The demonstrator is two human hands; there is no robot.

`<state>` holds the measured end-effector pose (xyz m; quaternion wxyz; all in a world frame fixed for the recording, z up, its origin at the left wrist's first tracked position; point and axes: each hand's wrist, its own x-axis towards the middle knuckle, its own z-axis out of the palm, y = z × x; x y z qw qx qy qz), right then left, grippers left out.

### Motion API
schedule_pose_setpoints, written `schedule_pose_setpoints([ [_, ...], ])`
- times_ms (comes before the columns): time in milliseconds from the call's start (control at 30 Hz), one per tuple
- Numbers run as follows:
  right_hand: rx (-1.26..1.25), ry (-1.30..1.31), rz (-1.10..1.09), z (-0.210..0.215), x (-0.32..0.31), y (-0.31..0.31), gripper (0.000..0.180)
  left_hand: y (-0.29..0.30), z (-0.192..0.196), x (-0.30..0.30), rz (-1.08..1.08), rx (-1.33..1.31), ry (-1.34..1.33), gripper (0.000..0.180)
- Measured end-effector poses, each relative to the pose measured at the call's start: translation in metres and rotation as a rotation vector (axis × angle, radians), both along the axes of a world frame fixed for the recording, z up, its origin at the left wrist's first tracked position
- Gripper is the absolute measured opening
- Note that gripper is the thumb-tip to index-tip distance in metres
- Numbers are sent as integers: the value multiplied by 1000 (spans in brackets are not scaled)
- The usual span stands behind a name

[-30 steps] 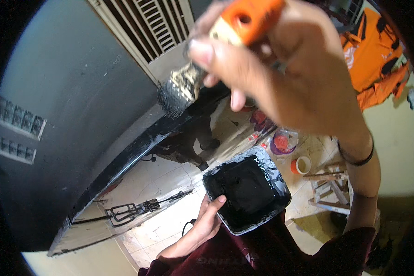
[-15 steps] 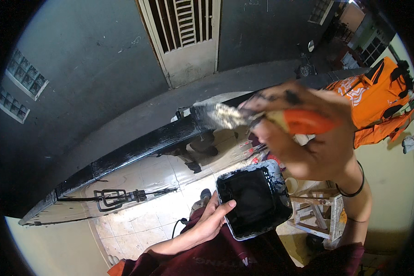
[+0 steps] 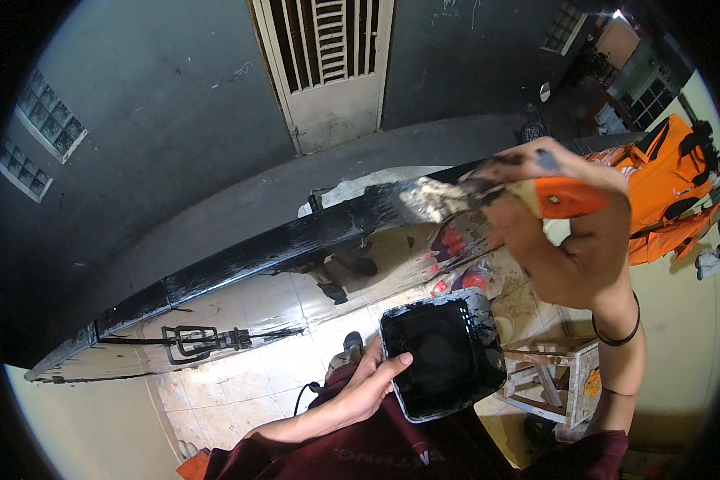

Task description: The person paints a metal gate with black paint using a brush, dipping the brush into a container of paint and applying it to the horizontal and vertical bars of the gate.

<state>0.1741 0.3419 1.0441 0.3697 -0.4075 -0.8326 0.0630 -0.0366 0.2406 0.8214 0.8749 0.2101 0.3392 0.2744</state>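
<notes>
My right hand (image 3: 572, 240) grips a paintbrush with an orange handle (image 3: 564, 198). Its paint-laden bristles (image 3: 412, 200) lie flat on the top edge of a long black-painted metal rail (image 3: 248, 256) that runs diagonally from lower left to upper right. My left hand (image 3: 368, 384) holds a square black tub of black paint (image 3: 442, 354) from its left side, below the brush, thumb on the rim. A dark band sits on my right wrist.
A grey wall with a pale louvred door (image 3: 328, 72) stands behind the rail. Below are pale floor tiles (image 3: 240, 384), a paint-splashed wooden stool (image 3: 556, 376) and paint pots (image 3: 464, 272). An orange garment (image 3: 668, 192) hangs at the right. Glass blocks (image 3: 36, 136) sit at the left.
My right hand has come down from close to the camera and laid the brush on the rail. The tub in my left hand has stayed about where it was.
</notes>
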Motion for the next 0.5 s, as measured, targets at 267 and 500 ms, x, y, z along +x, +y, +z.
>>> schedule_pose_setpoints([
  [267, 13, -44, 55, 11, -5, 10, 14, -2, -8, 0, 20, 29, -11, 73],
  [500, 111, -21, 35, 13, -21, 20, 11, -6, -10, 1, 75, 37, -29, 71],
])
